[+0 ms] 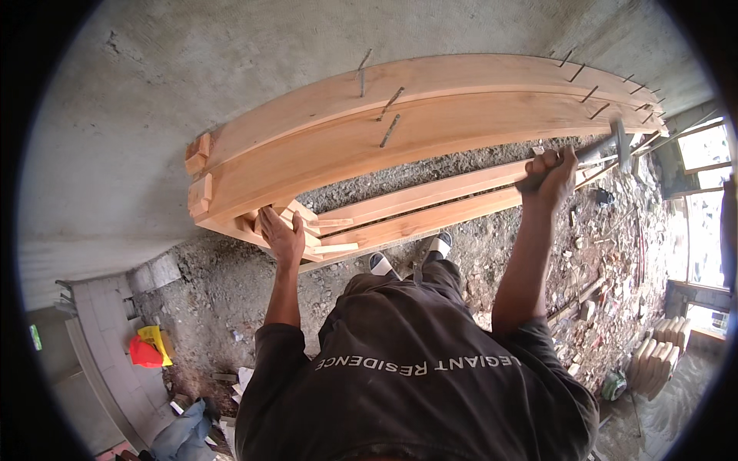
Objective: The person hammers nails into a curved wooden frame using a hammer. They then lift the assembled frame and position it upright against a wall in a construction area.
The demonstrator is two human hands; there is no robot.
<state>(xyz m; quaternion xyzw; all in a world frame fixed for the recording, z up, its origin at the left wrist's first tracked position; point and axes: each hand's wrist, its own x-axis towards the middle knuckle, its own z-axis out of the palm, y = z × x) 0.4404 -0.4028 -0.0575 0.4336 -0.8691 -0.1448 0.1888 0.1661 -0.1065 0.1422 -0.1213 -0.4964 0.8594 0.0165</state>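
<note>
The person's right hand (555,173) has its fingers wrapped round the handle of a hammer (621,146), whose head is up near the right end of a long wooden frame (430,119). The left hand (283,232) is down at the frame's left end, fingers stretched in among some short blocks (336,248), thumb raised apart from them; from here I can't tell whether those fingers grip a piece or just rest on it.

The frame lies lengthwise in front of the person, close along a rough grey wall (231,61). Dark nails (390,131) poke out of its broad boards, three toward the left and a larger cluster at the right end. Two narrower boards (430,216) run side by side below, with a gap between them.

The person's sandals (382,265) are on gritty, rubble-strewn ground (492,269), just beside the lower boards. Off to the left there's a red and yellow cloth (147,349); over to the right, a pale stack (657,357) near bright openings (707,230).
</note>
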